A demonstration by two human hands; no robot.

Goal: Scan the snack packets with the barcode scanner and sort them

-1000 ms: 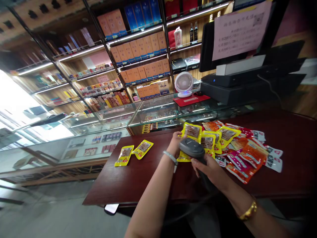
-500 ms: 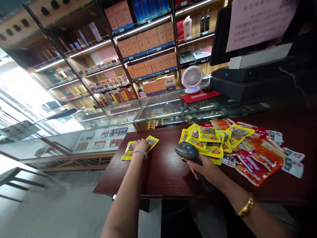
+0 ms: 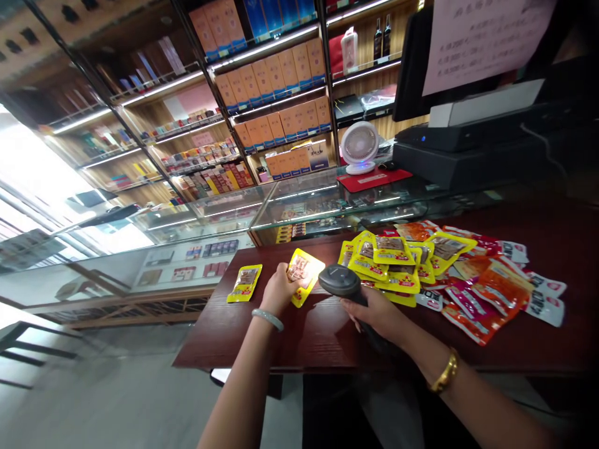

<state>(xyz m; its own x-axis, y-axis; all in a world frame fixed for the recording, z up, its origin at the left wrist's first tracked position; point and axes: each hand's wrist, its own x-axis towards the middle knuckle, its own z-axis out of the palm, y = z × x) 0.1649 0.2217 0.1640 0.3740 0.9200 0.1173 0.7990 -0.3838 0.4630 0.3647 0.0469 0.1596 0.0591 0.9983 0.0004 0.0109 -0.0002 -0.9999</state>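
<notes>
Left hand (image 3: 279, 290): thumb and fingers pinching a yellow packet (image 3: 306, 274) above the left half of the dark red bench (image 3: 299, 343); from where I stand, whether its lower edge meets the wood cannot be told. Right hand (image 3: 380, 315): wrapped round the grip of a dark scanner (image 3: 340, 280), its head turned toward the packet, whose face is brightly lit. A lone packet (image 3: 245, 284), also yellow, lies near the bench's far left corner. Beyond the scanner, toward the far edge, overlapping yellow packets (image 3: 395, 259) form a heap; orange and red packets (image 3: 500, 290) adjoin it, spreading toward the right end. Past the far edge: a white fan (image 3: 359, 144) and red mat (image 3: 374, 180).
</notes>
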